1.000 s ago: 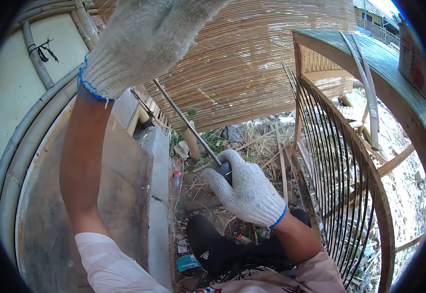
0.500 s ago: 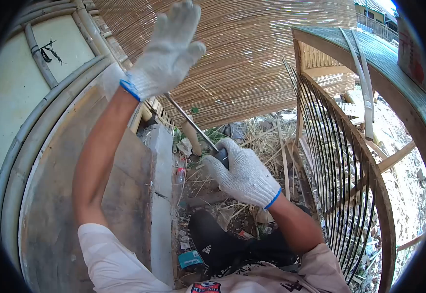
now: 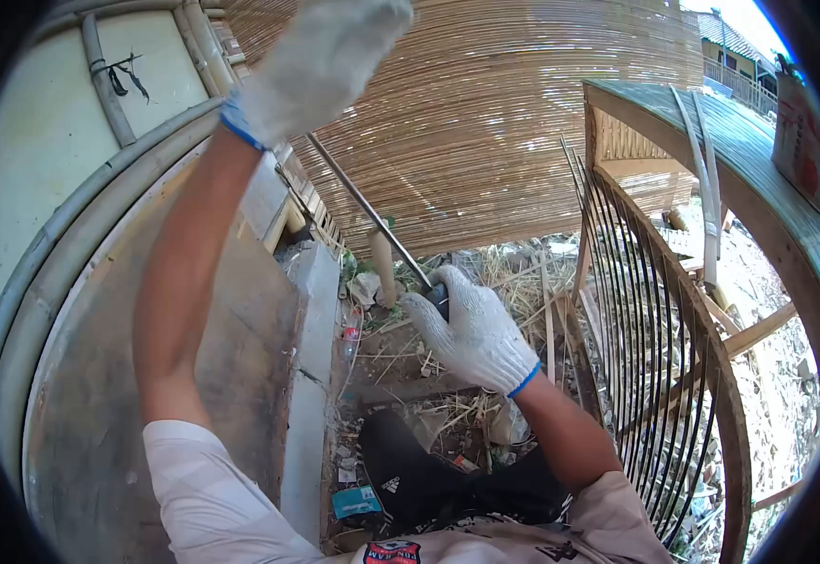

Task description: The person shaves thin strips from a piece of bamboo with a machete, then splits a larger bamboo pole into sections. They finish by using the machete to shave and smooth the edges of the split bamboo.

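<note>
My right hand (image 3: 471, 334), in a white knit glove with a blue cuff, is closed round the dark handle (image 3: 438, 299) of a long, thin metal tool. The tool's straight shaft (image 3: 363, 205) slants up and left from my fist, and its far end reaches the area just below my left hand. My left hand (image 3: 321, 75), gloved the same way, is raised at the top left with fingers stretched out, holding nothing visible. It is slightly blurred. Behind both hands spreads a woven bamboo screen (image 3: 504, 113).
On the left are a brown-stained panel (image 3: 175, 348), curved bamboo poles (image 3: 53, 273) and a concrete ledge (image 3: 311, 329). To the right stand a slatted wooden frame (image 3: 659, 310) and a table (image 3: 730, 132) bearing a box (image 3: 803, 141). Straw and litter cover the ground, including a teal packet (image 3: 355, 501).
My left hand has moved up and slightly right, its fingertips reaching the top edge. The view has shifted a little; my right hand keeps its hold on the tool.
</note>
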`<state>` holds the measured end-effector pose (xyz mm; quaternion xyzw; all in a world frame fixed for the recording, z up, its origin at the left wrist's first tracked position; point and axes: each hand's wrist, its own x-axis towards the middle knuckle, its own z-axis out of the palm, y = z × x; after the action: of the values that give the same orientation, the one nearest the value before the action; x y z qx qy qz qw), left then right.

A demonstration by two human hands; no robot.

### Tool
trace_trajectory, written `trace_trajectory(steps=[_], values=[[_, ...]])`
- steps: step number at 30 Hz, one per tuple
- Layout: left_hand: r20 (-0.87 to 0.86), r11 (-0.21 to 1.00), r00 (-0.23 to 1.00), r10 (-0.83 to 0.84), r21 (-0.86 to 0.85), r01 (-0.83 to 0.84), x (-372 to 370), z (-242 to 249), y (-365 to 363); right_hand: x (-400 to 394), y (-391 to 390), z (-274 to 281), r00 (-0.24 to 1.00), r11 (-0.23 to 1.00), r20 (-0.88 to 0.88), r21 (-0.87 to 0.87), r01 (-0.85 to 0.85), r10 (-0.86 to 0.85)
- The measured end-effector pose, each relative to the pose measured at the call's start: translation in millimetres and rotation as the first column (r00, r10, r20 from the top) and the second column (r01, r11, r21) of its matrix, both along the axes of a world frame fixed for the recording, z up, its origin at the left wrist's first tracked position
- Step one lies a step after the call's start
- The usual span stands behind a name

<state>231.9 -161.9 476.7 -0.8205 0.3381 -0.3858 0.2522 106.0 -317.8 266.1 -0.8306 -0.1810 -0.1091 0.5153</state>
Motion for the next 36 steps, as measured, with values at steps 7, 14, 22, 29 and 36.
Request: trace_trajectory(steps=[7,14,22,29,36], values=[[-0.045,0.934,0.937,-0.348,-0.102,0.342,-4,25,-6,1,-2,-8,0.998,0.998,0.017,0.012,0.060,-0.061],[-0.143,0.984,0.975,-0.169,-0.076,0.159,-3,11,2,4,12,-5,0.996,1.000,0.080,0.014,0.024,-0.025],[0.047,0.885,0.922,-0.385,-0.264,0.383,-20,34,14,21,3,7,0.996,0.995,0.086,-0.091,0.039,-0.031],[0.150,0.750,0.824,-0.547,-0.350,0.561,-44,47,25,13,11,28,0.999,0.991,0.002,-0.127,-0.040,0.041],[-0.008,0.958,0.996,-0.084,-0.275,0.078,19,-28,84,41,18,1,0.937,0.947,0.349,-0.292,0.133,-0.024]])
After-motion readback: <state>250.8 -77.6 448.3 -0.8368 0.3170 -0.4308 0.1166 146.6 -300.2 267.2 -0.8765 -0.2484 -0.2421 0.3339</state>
